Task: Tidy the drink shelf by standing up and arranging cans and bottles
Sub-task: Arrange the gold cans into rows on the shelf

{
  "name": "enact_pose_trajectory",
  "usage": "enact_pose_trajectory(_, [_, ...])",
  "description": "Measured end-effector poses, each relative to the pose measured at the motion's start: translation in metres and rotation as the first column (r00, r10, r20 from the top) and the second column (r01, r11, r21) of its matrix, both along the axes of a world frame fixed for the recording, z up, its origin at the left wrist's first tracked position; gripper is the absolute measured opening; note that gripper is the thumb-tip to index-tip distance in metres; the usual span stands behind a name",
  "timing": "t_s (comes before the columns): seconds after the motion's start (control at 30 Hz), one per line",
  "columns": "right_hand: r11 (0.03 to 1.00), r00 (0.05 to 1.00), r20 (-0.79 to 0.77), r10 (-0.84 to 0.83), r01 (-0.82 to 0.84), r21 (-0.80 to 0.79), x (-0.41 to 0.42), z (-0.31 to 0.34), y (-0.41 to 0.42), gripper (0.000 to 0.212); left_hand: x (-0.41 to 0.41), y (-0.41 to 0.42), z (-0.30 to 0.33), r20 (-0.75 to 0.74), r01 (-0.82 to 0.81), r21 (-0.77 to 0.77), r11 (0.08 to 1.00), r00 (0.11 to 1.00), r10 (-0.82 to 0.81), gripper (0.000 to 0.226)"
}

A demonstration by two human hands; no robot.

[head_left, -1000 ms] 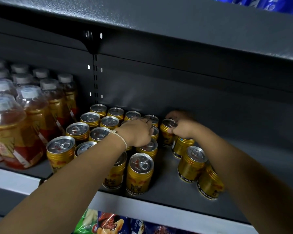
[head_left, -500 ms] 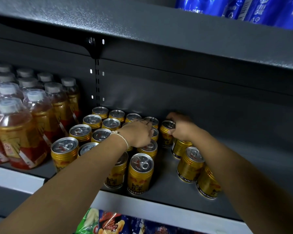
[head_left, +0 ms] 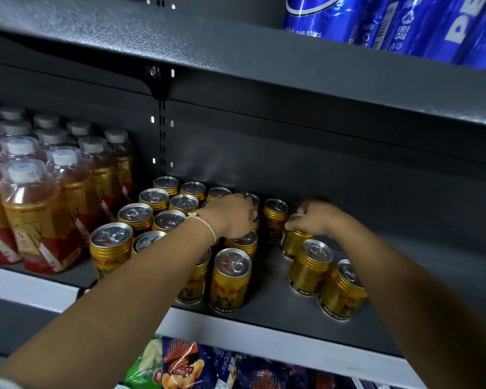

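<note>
Closest to the camera, bright crinkly snack bags point(head_left: 180, 366) sit on the lower level at 6 o'clock. Up on the dark grey metal shelf point(head_left: 278, 310), short gold aluminium cans point(head_left: 230, 279) stand in a cluster, with three more in a loose diagonal at 4 o'clock. The left hand point(head_left: 230, 217), string bracelet on the wrist, lies over the middle cans; can't tell its grip, fingers are hidden. The right hand point(head_left: 314, 217) pinches the top of one upright gold can point(head_left: 292, 242). Clear plastic bottles of amber drink point(head_left: 40, 209) fill 9 o'clock, and blue cans point(head_left: 404, 21) sit up at 1 o'clock.
</note>
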State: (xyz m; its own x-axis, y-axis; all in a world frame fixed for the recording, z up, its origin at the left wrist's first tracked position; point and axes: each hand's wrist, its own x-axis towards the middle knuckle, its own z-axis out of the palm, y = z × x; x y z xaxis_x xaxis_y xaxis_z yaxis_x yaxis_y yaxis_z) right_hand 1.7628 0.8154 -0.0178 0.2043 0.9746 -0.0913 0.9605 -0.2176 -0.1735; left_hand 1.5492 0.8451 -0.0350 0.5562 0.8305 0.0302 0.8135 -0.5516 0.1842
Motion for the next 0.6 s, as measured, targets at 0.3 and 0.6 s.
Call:
enact_pose_trajectory(0.3, [0.999, 0.925, -0.379, 0.018, 0.001, 0.048, -0.007, -0.006, -0.008, 0.049, -0.015, -0.02, 0.01, 0.015, -0.001, 0.032, 0.999, 1.0, 0.001, 0.033])
enact_pose_trajectory(0.6, [0.988, 0.939, -0.343, -0.029, 0.079, 0.133, -0.025, -0.01, -0.008, 0.057, -0.027, -0.027, 0.002, 0.074, 0.025, 0.021, 0.999, 0.997, -0.027, 0.03])
